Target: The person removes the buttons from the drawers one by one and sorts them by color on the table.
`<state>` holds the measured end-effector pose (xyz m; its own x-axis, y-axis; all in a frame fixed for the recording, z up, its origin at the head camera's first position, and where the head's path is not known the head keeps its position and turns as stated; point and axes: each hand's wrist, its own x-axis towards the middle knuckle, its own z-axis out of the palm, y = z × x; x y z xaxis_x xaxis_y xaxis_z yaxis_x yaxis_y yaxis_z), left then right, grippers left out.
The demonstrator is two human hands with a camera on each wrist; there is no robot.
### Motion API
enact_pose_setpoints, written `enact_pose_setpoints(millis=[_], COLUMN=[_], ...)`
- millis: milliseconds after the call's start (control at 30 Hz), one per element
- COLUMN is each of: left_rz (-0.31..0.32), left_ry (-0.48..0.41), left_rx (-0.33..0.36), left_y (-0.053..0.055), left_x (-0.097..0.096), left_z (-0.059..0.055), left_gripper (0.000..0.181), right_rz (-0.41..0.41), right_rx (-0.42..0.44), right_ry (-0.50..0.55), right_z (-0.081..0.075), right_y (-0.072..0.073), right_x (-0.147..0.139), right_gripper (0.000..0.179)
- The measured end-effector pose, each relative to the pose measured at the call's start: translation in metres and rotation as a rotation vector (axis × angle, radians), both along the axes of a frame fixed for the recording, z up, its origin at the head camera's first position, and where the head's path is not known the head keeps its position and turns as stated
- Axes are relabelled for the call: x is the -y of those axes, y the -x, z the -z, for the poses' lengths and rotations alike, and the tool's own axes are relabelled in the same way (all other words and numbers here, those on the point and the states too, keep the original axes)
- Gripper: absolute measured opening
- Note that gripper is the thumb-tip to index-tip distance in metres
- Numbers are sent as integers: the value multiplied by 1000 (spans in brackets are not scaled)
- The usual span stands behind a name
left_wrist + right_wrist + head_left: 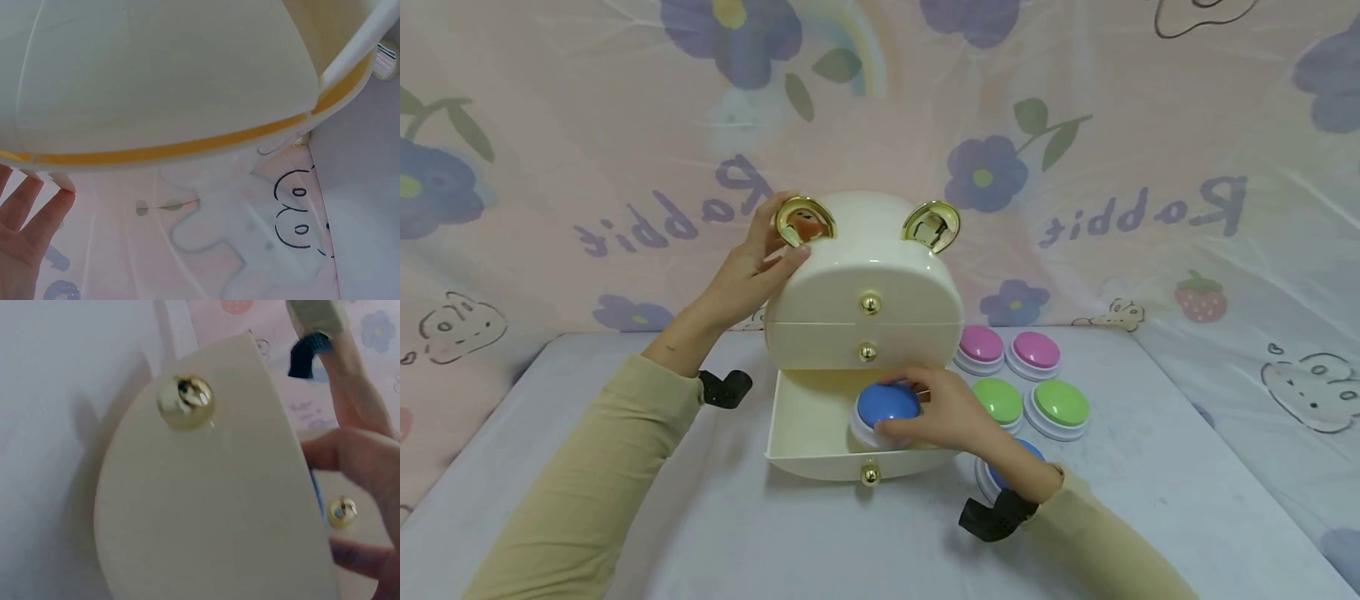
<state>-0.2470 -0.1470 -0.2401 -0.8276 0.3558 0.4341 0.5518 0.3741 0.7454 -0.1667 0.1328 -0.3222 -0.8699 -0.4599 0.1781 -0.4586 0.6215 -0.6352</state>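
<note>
A cream storage box [820,287] with round gold knobs and two gold-rimmed ears stands on the table, its lowest drawer [797,417] pulled out. My left hand [747,271] grips the box's upper left edge by the ear, thumb in front and the other fingers behind. A blue-domed push button [887,404] with a white base is inside the drawer, near its front wall. With thumb and fingers, my right hand [951,408] pinches this button. In the right wrist view, the drawer front [212,487] hides most of the button.
Right of the box stand two pink buttons [1036,350], two green buttons [1062,403] and another blue button [1028,448], partly covered by my right wrist. Behind the white-covered table [1150,500] hangs a printed cloth [865,125]. A black strap [725,389] shows at the left wrist.
</note>
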Motion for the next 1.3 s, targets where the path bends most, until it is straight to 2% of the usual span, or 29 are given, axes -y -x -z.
enact_pose_setpoints(millis=[200,567,733,1000,1300], left_rz=[5,21,23,22,24], left_ry=[-4,-5,-13,-10,-12], left_rx=[8,13,13,10,10], left_y=[0,-1,-1,-1,-1], left_x=[1,1,1,1,1], left_z=[1,1,1,1,0], left_gripper=[64,64,65,65,66], right_rz=[41,137,173,246,335], right_rx=[1,-164,-191,-229,-248], right_ry=[71,209,260,253,166], right_z=[-2,7,6,2,2], right_y=[-5,-12,-16,-23,-32], right_x=[-12,-35,-51,-78,-104], right_gripper=[48,49,50,53,52])
